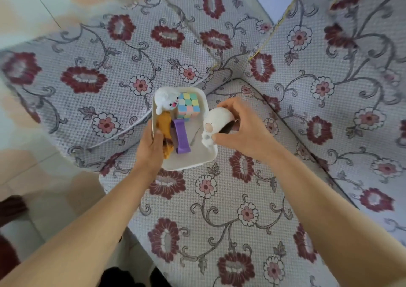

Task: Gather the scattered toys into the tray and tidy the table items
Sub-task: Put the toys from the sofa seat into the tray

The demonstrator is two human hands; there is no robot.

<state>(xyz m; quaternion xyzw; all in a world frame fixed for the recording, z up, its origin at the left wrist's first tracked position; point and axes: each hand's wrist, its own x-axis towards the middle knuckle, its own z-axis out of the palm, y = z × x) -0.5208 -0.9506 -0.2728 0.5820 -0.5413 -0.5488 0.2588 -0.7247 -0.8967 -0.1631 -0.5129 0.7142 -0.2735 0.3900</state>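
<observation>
A white rectangular tray (190, 160) rests on the floral sofa seat. Inside it lie a white plush kitten (165, 101), a pastel puzzle cube (189, 105), an orange-brown plush toy (165, 130) and a purple plastic piece (181, 136). My left hand (150, 147) grips the tray's left rim, its thumb inside against the orange toy. My right hand (242, 128) holds a white rounded plush toy (216, 121) with a pink cheek spot, over the tray's right edge.
The sofa seat cushion (219, 210) spreads below and around the tray, with the backrest (329, 78) at right and an armrest (87, 78) at left. A thin white cord (131, 126) runs over the armrest toward the tray. Tiled floor lies at left.
</observation>
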